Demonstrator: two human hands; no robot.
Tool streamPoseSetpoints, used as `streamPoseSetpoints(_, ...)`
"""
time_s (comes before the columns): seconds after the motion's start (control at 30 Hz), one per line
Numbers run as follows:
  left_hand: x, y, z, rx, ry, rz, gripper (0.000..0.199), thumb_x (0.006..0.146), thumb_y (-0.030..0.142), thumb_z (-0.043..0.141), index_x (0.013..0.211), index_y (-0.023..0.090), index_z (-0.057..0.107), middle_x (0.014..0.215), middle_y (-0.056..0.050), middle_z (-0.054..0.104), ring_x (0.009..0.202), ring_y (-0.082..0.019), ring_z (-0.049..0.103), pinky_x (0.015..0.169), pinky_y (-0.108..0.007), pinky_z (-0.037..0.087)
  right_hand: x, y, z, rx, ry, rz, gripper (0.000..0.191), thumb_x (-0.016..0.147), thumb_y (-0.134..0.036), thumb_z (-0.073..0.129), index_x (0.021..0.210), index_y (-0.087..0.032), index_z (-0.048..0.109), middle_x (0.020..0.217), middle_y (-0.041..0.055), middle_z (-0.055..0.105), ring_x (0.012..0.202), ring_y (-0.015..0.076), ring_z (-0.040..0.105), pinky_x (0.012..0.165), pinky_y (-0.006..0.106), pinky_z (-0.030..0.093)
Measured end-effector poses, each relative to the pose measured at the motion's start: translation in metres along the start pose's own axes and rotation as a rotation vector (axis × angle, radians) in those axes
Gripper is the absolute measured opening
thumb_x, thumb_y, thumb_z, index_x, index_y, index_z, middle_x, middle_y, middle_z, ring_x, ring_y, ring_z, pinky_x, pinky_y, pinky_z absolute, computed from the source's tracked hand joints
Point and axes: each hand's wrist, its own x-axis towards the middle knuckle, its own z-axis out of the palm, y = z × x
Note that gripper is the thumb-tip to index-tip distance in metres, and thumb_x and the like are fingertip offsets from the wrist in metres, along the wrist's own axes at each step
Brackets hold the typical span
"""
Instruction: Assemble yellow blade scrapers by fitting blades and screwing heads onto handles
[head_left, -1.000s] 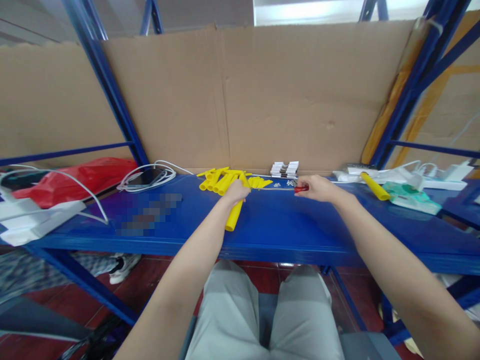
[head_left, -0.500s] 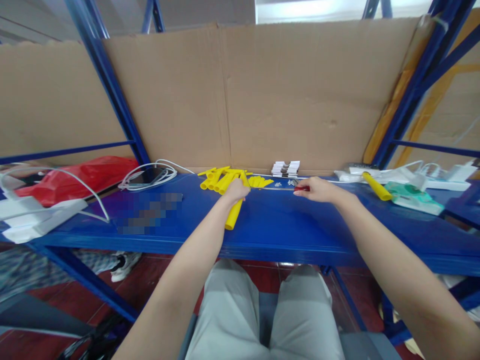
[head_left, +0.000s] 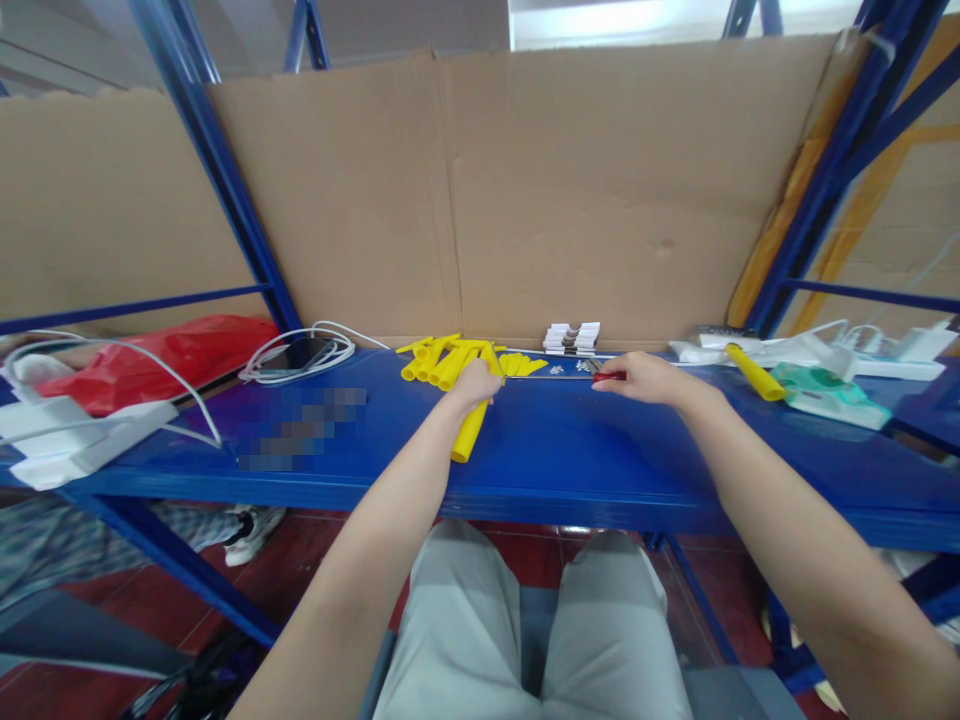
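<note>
My left hand (head_left: 476, 383) is closed around a yellow tube (head_left: 468, 437) that slants toward the table's front edge. Behind and left of it lie several more yellow tubes (head_left: 431, 362). Flat yellow pieces (head_left: 523, 366) rest just to its right. My right hand (head_left: 634, 380) is closed on a red-handled tool (head_left: 608, 377), whose exact shape I cannot make out. Small whitish pieces (head_left: 556, 371) lie on the blue table between the hands, and a stack of white items (head_left: 571, 339) stands behind them against the cardboard.
At the left are a red bag (head_left: 161, 362), a white power strip (head_left: 94, 445), and a coiled white cable (head_left: 300, 358) around a dark phone. A lone yellow tube (head_left: 754, 373) and a green-and-white packet (head_left: 831, 396) lie at the right. A cardboard panel (head_left: 555, 190) closes off the back.
My right hand has shifted very slightly to the right with the red-handled tool. My left hand stays closed around the yellow tube, almost in the same place.
</note>
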Motion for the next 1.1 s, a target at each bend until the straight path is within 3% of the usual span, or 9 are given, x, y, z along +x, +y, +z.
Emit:
streamPoseSetpoints(0.17,-0.0027,0.0017,-0.0009,-0.048,0.007,-0.013,0.011,0.078,0.006,0.053,0.075,0.008,0.063,0.059,-0.006,0.062,0.052,-0.015,0.059,0.053,-0.023,0.043,-0.0008,0.0002,0.0058,0.099,-0.039,-0.014,0.035,0.084,-0.049,0.049,0.071,-0.019,0.063,0.067,0.0055,0.066,0.060,0.0188,0.056,0.055,0.028,0.035)
streamPoseSetpoints(0.3,-0.0050,0.0033,-0.0016,-0.058,-0.009,-0.019,0.010,0.077,0.006,0.054,0.075,0.008,0.063,0.058,-0.005,0.060,0.050,-0.013,0.056,0.051,-0.023,0.043,-0.0011,0.0027,0.0103,0.085,0.047,-0.010,0.023,0.074,-0.043,0.062,0.078,-0.021,0.060,0.069,0.0028,0.065,0.062,0.0173,0.055,0.055,0.026,0.034)
streamPoseSetpoints(0.47,-0.0077,0.0054,-0.0036,-0.055,-0.007,-0.028,0.013,0.078,0.003,0.050,0.080,0.007,0.063,0.061,-0.005,0.061,0.047,-0.011,0.054,0.049,-0.021,0.041,-0.0033,-0.0020,0.0063,-0.077,0.093,0.028,0.012,0.079,-0.034,0.058,0.076,-0.022,0.060,0.068,0.0031,0.065,0.063,0.0179,0.056,0.055,0.026,0.030)
streamPoseSetpoints(0.73,-0.0027,0.0012,-0.0018,-0.049,-0.007,-0.028,0.010,0.076,0.004,0.052,0.074,0.009,0.060,0.057,-0.003,0.059,0.047,-0.012,0.054,0.048,-0.022,0.040,-0.0060,-0.0064,0.0010,-0.116,0.039,0.045,0.019,0.082,-0.037,0.055,0.079,-0.022,0.066,0.070,0.0054,0.068,0.062,0.0196,0.058,0.056,0.028,0.031)
streamPoseSetpoints(0.97,-0.0016,0.0000,-0.0018,-0.072,-0.013,-0.023,0.012,0.074,0.004,0.057,0.065,0.013,0.057,0.046,0.000,0.051,0.048,-0.014,0.055,0.051,-0.023,0.040,-0.0062,-0.0013,0.0029,0.086,-0.040,0.006,0.028,0.079,-0.043,0.054,0.067,-0.019,0.063,0.062,0.0038,0.065,0.058,0.0176,0.055,0.055,0.028,0.033)
streamPoseSetpoints(1.1,-0.0025,0.0005,-0.0027,-0.084,-0.016,0.002,0.018,0.074,0.003,0.055,0.060,0.014,0.054,0.043,0.002,0.047,0.048,-0.014,0.054,0.051,-0.023,0.040,-0.0076,-0.0018,0.0006,0.253,-0.172,0.027,0.038,0.075,-0.053,0.052,0.064,-0.018,0.061,0.058,0.0038,0.063,0.054,0.0159,0.054,0.054,0.027,0.037)
